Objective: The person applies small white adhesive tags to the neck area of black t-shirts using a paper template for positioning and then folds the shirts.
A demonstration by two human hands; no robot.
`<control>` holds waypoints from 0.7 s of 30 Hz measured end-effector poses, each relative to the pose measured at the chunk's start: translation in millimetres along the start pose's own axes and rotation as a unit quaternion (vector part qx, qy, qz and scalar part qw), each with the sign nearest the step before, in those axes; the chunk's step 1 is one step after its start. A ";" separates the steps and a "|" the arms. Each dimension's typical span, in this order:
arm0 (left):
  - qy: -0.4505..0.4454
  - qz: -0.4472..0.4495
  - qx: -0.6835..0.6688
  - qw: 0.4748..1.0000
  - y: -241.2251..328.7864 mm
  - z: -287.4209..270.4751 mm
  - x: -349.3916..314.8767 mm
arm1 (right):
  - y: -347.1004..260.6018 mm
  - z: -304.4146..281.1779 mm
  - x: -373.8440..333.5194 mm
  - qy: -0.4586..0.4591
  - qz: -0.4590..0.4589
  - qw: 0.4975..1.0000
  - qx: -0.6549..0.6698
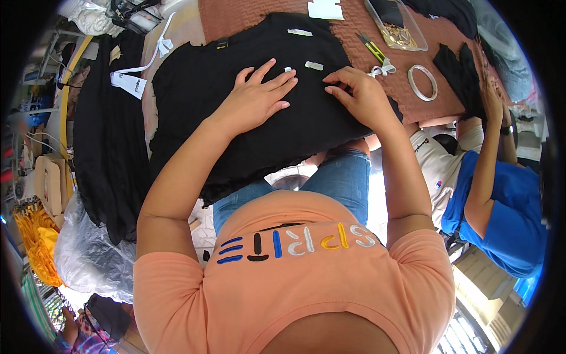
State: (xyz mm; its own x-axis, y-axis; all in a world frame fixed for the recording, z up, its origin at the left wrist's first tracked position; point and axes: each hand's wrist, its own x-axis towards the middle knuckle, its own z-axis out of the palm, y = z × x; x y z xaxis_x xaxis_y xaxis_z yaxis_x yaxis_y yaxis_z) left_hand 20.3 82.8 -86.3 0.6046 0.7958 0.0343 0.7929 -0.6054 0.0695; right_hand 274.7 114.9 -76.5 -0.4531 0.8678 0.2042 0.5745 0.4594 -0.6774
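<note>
A piece of black fabric, cut like a garment panel with ragged edges, lies spread before me and hangs over the near table edge. My left hand rests flat on it with fingers apart. A tiny white piece lies by its fingertips. Curled on the fabric's right side is my right hand, thumb and forefinger drawn close together; anything between them is too small to make out. Just beyond it lies a pale strip, and farther off a second pale strip.
Yellow-and-black thread snips, a white ribbon and a roll of clear tape sit right on the brown cloth. Behind stands a plastic tub with gold-coloured pieces. A blue-shirted co-worker handles black fabric at right. More black cloth hangs left.
</note>
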 end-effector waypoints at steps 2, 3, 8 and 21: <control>-0.006 0.002 0.014 1.000 0.0 -0.4 1.8 | 5.5 -0.3 -2.0 0.017 -0.021 1.000 -0.014; -0.010 0.002 0.020 1.000 1.7 -0.7 0.4 | 9.9 2.6 -4.4 0.025 -0.047 0.998 -0.017; 0.040 -0.008 -0.019 0.999 12.9 -12.1 -2.5 | 2.9 -10.5 -4.6 0.043 -0.022 0.997 0.058; 0.228 -0.147 -0.208 0.940 52.3 -20.4 -51.3 | 155.7 -114.7 118.0 0.337 0.043 0.911 -0.236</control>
State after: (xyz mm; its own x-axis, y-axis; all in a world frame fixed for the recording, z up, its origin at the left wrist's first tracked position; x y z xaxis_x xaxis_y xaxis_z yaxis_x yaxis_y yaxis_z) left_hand 29.2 10.6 -64.1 0.1928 0.9088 0.3701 0.7655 -0.3753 0.5227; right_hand 388.8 310.6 -76.8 0.0365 0.7508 0.6595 0.8891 0.2769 -0.3645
